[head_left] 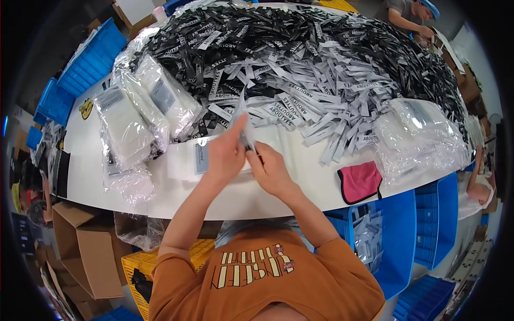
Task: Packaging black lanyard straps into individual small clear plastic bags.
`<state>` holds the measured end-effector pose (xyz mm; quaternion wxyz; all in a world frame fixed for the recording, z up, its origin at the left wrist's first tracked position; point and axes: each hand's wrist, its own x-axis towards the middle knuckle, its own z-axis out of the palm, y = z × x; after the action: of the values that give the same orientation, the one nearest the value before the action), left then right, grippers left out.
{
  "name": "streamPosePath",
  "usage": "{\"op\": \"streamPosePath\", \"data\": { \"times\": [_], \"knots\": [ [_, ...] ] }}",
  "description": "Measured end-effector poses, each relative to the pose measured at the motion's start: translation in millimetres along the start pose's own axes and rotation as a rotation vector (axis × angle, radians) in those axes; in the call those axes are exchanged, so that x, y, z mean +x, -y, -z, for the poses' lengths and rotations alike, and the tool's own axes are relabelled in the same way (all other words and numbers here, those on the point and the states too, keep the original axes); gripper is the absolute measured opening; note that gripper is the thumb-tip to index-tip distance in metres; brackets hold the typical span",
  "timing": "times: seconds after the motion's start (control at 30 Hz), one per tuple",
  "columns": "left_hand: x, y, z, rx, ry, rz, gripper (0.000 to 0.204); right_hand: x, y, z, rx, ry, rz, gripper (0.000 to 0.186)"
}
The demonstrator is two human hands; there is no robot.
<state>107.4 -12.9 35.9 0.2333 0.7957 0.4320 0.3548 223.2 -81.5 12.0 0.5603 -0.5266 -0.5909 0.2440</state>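
Note:
In the middle of the white table, my left hand grips a thin translucent plastic bag held upright. My right hand is closed at its lower end, where a narrow dark piece shows between the hands; what that piece is I cannot make out. Under both hands lies a stack of flat clear bags with a grey printed panel. Just beyond spreads a large heap of grey and black printed strips.
Wrapped bag bundles lie left and right. A pink cloth is near the front edge. Blue bins stand left and lower right. A cardboard box is lower left. Co-workers work at upper right and both sides.

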Motion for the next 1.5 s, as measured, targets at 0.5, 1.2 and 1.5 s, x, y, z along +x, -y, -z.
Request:
{"op": "streamPosePath", "data": {
  "times": [0.5, 1.2, 1.5],
  "knots": [
    [-2.0, -38.4, 28.6, -0.018, 0.33, -0.305, 0.076, 0.6, -42.4, 20.0, 0.216, 0.06, -0.135, 0.015],
    [37.3, -5.2, 51.6, -0.223, 0.717, 0.09, 0.016, 6.3, -0.2, 37.5, 0.286, 0.208, -0.338, 0.017],
    [14.3, 4.9, 40.5, -0.374, 0.541, 0.279, 0.023, 5.5, -10.0, 40.1, 0.21, 0.285, -0.311, 0.016]
  ]
}}
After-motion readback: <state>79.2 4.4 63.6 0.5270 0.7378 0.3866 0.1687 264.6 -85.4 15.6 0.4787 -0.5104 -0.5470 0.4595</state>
